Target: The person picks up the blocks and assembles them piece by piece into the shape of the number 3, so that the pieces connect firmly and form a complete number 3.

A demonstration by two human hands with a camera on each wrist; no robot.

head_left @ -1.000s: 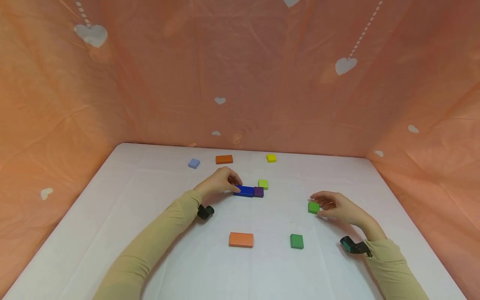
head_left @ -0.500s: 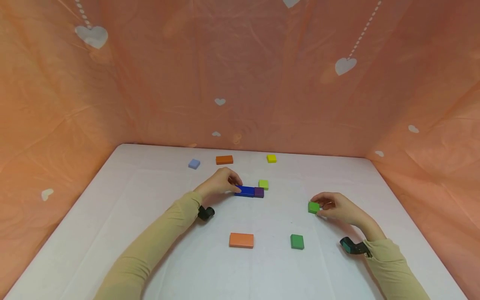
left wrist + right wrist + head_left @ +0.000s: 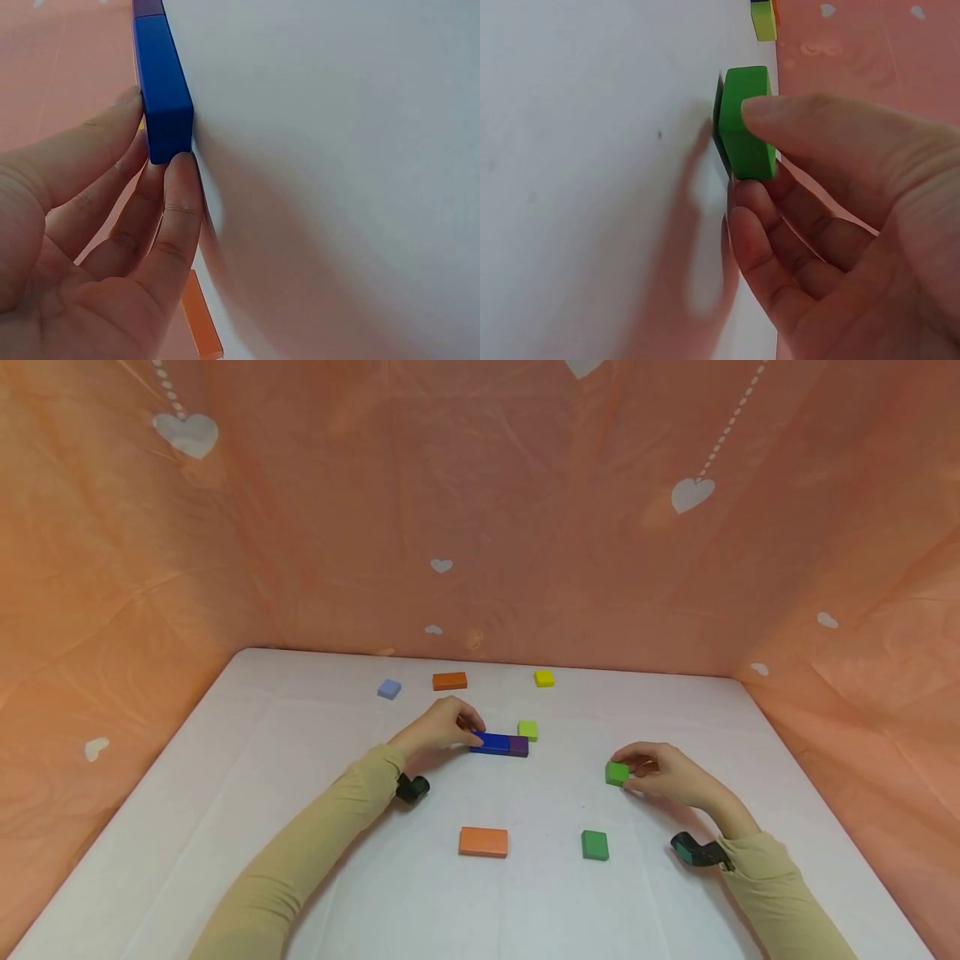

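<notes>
My left hand (image 3: pixel 438 727) holds the left end of a long blue block (image 3: pixel 492 743) lying on the table. In the left wrist view, its thumb lies along one side of the blue block (image 3: pixel 165 71) and fingertips meet the end. A small purple block (image 3: pixel 518 746) stands end to end with the blue one. Just behind the purple block sits a lime-green block (image 3: pixel 528 731). Farther right, my right hand (image 3: pixel 671 775) pinches a square green block (image 3: pixel 617 773) between thumb and fingers. The right wrist view shows that green block (image 3: pixel 744 124) close over the white surface, its shadow beside it.
Near the front lie an orange block (image 3: pixel 483 842) and a darker green block (image 3: pixel 595 845). Along the back are a pale blue block (image 3: pixel 389 689), a dark orange block (image 3: pixel 450 681) and a yellow block (image 3: pixel 543 678). An orange curtain (image 3: pixel 480 510) surrounds the white table (image 3: pixel 337 893).
My right hand has shifted a little to the left with the green block. The left hand stays in place on the blue block.
</notes>
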